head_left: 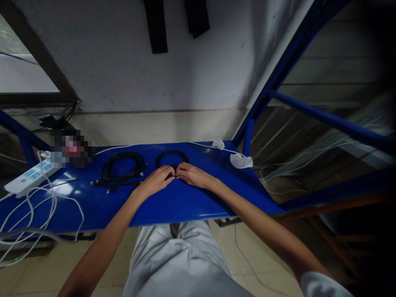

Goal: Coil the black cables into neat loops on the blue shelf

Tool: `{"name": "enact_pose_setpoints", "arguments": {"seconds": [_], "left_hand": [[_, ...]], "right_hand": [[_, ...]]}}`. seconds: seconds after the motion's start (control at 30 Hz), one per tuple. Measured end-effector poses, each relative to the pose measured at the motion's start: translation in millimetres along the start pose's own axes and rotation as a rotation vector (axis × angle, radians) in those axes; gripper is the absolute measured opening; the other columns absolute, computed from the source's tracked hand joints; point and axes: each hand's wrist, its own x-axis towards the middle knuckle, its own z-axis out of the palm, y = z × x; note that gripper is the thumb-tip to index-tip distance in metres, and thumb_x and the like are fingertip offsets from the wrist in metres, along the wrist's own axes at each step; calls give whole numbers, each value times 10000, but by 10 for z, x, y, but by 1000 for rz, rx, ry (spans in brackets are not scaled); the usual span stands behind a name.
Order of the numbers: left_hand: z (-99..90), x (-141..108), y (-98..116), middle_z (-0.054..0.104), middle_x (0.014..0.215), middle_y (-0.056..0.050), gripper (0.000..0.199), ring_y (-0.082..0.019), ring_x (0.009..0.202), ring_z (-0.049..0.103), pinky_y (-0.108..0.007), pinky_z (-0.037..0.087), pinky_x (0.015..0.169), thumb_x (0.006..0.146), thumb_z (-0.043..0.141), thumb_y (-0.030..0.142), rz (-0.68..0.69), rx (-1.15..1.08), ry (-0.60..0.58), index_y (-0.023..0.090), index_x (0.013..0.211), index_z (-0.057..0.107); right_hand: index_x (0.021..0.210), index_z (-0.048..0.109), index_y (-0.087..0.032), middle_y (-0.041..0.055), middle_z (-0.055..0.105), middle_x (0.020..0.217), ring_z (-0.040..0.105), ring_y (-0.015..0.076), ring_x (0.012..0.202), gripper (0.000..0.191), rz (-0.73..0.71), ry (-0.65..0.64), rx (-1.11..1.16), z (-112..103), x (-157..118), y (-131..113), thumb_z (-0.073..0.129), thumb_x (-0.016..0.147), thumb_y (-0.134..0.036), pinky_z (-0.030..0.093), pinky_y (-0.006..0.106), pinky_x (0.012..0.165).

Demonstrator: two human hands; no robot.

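A black cable (pixel 172 152) lies looped on the blue table, its curve arching beyond my fingertips. My left hand (pixel 160 178) is closed on one part of it near the middle of the table. Facing it, my right hand (pixel 192 175) pinches the cable too, and the fingertips of both hands nearly meet. What exactly sits between the fingers is mostly hidden. To the left of my left hand rests a coil of black cables (pixel 122 167), with plug ends spread on its near side.
A white power strip (pixel 35 175) and tangled white cords (pixel 55 202) occupy the left of the blue table (pixel 198 202). Crumpled white pieces (pixel 241 161) lie at the back right, by a thin white cord. Blue frame bars (pixel 269 90) rise on the right.
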Motion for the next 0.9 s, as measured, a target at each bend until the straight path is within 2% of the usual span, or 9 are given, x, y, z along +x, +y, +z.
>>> {"name": "enact_pose_setpoints", "arguments": {"seconds": [0.13, 0.23, 0.37, 0.47, 0.57, 0.7, 0.8, 0.9], "left_hand": [[-59, -83, 48, 691, 1109, -71, 61, -260, 1094, 689, -413, 542, 1034, 1070, 569, 226, 29, 24, 2, 238, 1088, 626], [-169, -130, 83, 681, 1088, -73, 86, -256, 1068, 679, -410, 544, 1019, 1078, 540, 211, 60, 58, 23, 235, 1064, 622], [-422, -212, 129, 682, 1067, -77, 121, -257, 1043, 667, -425, 533, 1030, 1086, 516, 210, 80, 140, 76, 228, 1048, 630], [-669, -344, 105, 697, 1085, -86, 150, -261, 1051, 670, -439, 526, 1042, 1094, 498, 229, 61, 201, 115, 219, 1056, 643], [-915, -577, -34, 720, 1100, -95, 182, -274, 1071, 682, -453, 529, 1043, 1095, 499, 283, 4, 244, 149, 216, 1040, 659], [-1160, -1001, -361, 749, 1137, -93, 219, -289, 1115, 694, -472, 519, 1082, 1080, 522, 364, -101, 276, 166, 232, 1009, 680], [-1235, -1303, -598, 765, 1091, -78, 238, -281, 1061, 715, -439, 547, 1021, 1062, 558, 419, -166, 259, 167, 243, 971, 691], [-1216, -1507, -731, 779, 1072, -78, 256, -285, 1039, 734, -436, 562, 996, 1031, 588, 464, -240, 222, 193, 251, 946, 701]], "right_hand": [[1195, 718, -148, 141, 694, 1177, 634, 229, 1086, 268, -44, -6, -41, 30, 34, -100, 523, 1055, -28, 542, 375, 985], [1194, 702, -151, 143, 677, 1193, 614, 238, 1105, 286, -70, 5, -117, -3, 114, -167, 504, 1048, -7, 539, 388, 1003], [1203, 687, -152, 151, 661, 1200, 582, 256, 1110, 293, -127, 45, -203, -83, 337, -257, 490, 1044, -6, 533, 406, 994], [1217, 671, -164, 142, 650, 1211, 569, 254, 1099, 310, -172, 66, -240, -90, 624, -329, 476, 1042, 2, 525, 405, 995], [1216, 657, -166, 143, 645, 1231, 556, 260, 1109, 291, -202, 72, -266, 3, 1007, -420, 486, 1044, -5, 511, 405, 1006], [1199, 641, -193, 125, 643, 1253, 553, 252, 1127, 264, -225, 22, -256, 269, 1541, -571, 477, 1066, -34, 491, 382, 1009], [1234, 623, -189, 111, 637, 1263, 557, 240, 1147, 270, -245, -42, -238, 508, 1834, -677, 484, 1062, -34, 479, 349, 1000], [1259, 607, -188, 112, 640, 1263, 567, 239, 1128, 246, -224, -74, -214, 708, 1977, -746, 484, 1083, -68, 483, 342, 957]]}}
